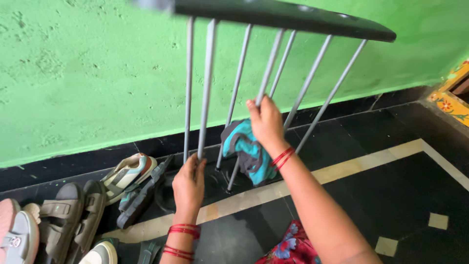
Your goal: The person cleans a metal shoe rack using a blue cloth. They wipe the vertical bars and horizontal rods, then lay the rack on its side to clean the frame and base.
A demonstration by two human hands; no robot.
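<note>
Grey rack bars [207, 83] in left hand's [189, 183] grip, teal cloth [246, 151] clutched in right hand [266, 122].

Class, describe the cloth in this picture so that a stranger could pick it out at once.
Start at the green wall and find the grey metal-rod rack leaning before it. The right hand presses a crumpled teal-and-grey cloth against one rod. It is the only soft fabric on the rack; the shoes lie left.
</note>
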